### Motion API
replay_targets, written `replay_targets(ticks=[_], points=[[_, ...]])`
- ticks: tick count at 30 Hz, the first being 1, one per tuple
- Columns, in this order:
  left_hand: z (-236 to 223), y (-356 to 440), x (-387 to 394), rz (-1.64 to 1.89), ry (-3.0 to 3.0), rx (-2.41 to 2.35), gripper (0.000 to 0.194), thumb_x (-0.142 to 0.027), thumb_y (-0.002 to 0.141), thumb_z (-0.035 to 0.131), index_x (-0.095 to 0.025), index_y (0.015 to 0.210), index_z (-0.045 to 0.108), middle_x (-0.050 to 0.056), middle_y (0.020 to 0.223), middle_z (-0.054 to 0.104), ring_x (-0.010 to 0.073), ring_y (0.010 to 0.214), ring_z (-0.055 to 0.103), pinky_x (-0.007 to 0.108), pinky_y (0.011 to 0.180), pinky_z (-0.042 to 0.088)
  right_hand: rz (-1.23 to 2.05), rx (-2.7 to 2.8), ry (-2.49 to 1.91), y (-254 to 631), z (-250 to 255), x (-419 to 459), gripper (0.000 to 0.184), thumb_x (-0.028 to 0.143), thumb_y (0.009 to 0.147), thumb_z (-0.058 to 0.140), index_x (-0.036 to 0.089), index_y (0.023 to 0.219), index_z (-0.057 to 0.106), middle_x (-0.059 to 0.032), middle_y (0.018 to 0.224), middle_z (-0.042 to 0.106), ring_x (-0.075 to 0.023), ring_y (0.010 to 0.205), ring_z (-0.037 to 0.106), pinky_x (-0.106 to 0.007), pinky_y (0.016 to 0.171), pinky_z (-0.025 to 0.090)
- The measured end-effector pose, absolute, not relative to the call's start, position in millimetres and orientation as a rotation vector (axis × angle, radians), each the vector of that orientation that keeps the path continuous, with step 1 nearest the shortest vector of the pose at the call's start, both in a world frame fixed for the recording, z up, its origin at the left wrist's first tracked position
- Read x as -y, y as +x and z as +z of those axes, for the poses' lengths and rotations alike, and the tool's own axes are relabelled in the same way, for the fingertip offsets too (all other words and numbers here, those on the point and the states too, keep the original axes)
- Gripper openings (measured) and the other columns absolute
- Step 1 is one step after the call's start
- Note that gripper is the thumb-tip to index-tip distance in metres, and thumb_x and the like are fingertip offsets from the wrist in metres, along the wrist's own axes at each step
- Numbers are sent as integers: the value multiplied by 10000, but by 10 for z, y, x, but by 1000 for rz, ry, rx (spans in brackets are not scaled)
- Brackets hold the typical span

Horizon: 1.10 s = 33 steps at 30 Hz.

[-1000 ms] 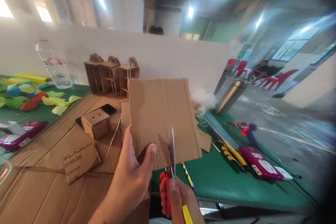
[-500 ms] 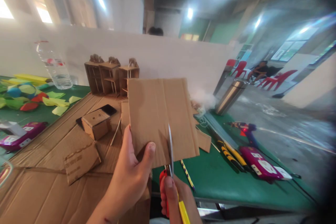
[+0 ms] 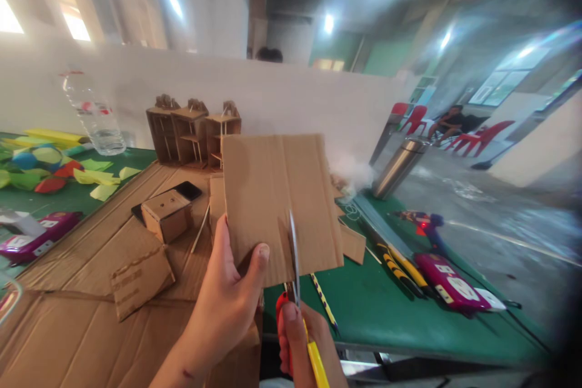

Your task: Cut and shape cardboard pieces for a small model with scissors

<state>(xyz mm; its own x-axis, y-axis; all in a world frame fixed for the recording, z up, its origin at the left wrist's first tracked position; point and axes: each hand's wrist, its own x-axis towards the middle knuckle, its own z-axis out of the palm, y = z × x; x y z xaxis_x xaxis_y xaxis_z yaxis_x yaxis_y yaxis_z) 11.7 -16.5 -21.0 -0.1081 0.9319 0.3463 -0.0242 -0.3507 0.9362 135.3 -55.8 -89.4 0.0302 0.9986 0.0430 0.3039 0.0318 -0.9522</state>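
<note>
A square piece of corrugated cardboard [image 3: 273, 194] is held up in front of me. My left hand [image 3: 236, 291] grips its lower left edge, thumb on the near face and fingers behind. My right hand [image 3: 302, 339] is closed around scissors [image 3: 293, 254] with red and yellow handles. One blade lies over the near face of the cardboard, pointing up from the bottom edge; the other blade is mostly hidden. Behind the left hand stand a small cardboard box [image 3: 167, 213] and a loose cardboard flap [image 3: 140, 282], with a phone [image 3: 188, 190] next to the box.
Cardboard models [image 3: 193, 133] stand against the white partition [image 3: 291, 97]. A water bottle [image 3: 95, 115] and coloured paper scraps are at left. On the green table [image 3: 386, 321] at right lie a pencil [image 3: 324, 303], cutters [image 3: 400, 270], a power strip [image 3: 452, 285], a glue gun [image 3: 425, 224] and a steel flask [image 3: 402, 167].
The cardboard has shifted slightly left and up. The scissors have moved a little left with it, their blade still over the lower part of the cardboard.
</note>
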Motion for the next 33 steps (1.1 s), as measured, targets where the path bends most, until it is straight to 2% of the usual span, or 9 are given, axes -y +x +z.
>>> replay_targets(ticks=[5, 9, 17, 23, 33], points=[[-185, 117, 166, 1566, 1363, -1099, 479, -359, 888, 598, -255, 1329, 442, 91, 1332, 588, 298, 1267, 532, 468, 1042, 487, 1084, 1317, -1423, 1342, -909, 555, 696, 826, 811, 393, 176, 638, 571, -3, 496, 452, -131, 533, 474, -194, 416, 341], [-160, 123, 161, 1586, 1360, -1111, 436, -360, 870, 613, -262, 1274, 483, 87, 1266, 627, 320, 1240, 546, 464, 941, 567, 1109, 1284, -1419, 1330, -914, 552, 677, 822, 796, 432, 181, 624, 561, -2, 498, 451, -132, 534, 472, -198, 424, 344], [-153, 113, 142, 1595, 1353, -1114, 401, -343, 870, 611, -256, 1244, 495, 91, 1284, 609, 316, 1221, 558, 446, 898, 589, 1142, 1272, -1429, 1313, -920, 538, 674, 843, 769, 440, 190, 633, 537, 15, 474, 409, -116, 481, 401, -209, 392, 296], [-173, 101, 125, 1584, 1344, -1082, 452, -345, 864, 615, -248, 1279, 464, 93, 1195, 648, 305, 1138, 608, 449, 856, 602, 1165, 1262, -1442, 1296, -891, 544, 689, 858, 766, 414, 188, 644, 521, 22, 480, 396, -100, 449, 363, -210, 378, 278], [-115, 106, 156, 1555, 1300, -1089, 446, -310, 860, 617, -244, 1273, 462, 87, 1165, 646, 284, 1137, 609, 433, 886, 589, 1184, 1265, -1445, 1277, -878, 532, 700, 877, 741, 416, 191, 622, 490, 30, 472, 374, -93, 454, 347, -196, 366, 272]])
